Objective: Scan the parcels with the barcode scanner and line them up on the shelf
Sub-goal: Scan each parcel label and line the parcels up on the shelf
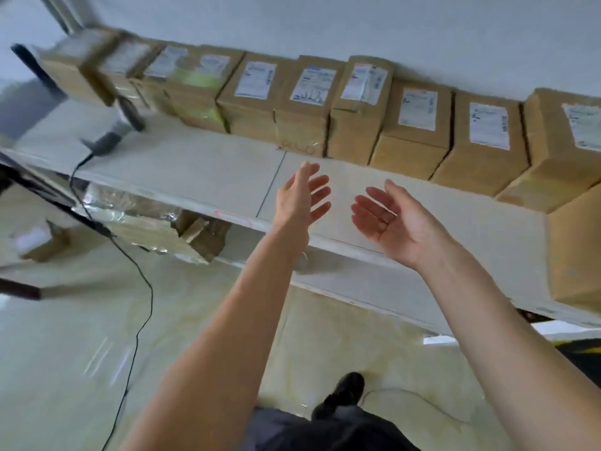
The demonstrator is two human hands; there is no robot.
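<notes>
While both hands hover over the bare front strip of the shelf [201,177], the parcels [305,102] stand in a row beyond the fingertips along the wall. The left hand [300,198] and right hand [388,219] face each other, fingers spread, holding nothing. The barcode scanner [112,138] lies far left of them.

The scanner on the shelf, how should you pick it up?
Grip the barcode scanner by its dark handle end, where the cable leaves it. It stands at the shelf's left end, so the empty left hand is probably nearer. Blur hides finer detail.
</notes>
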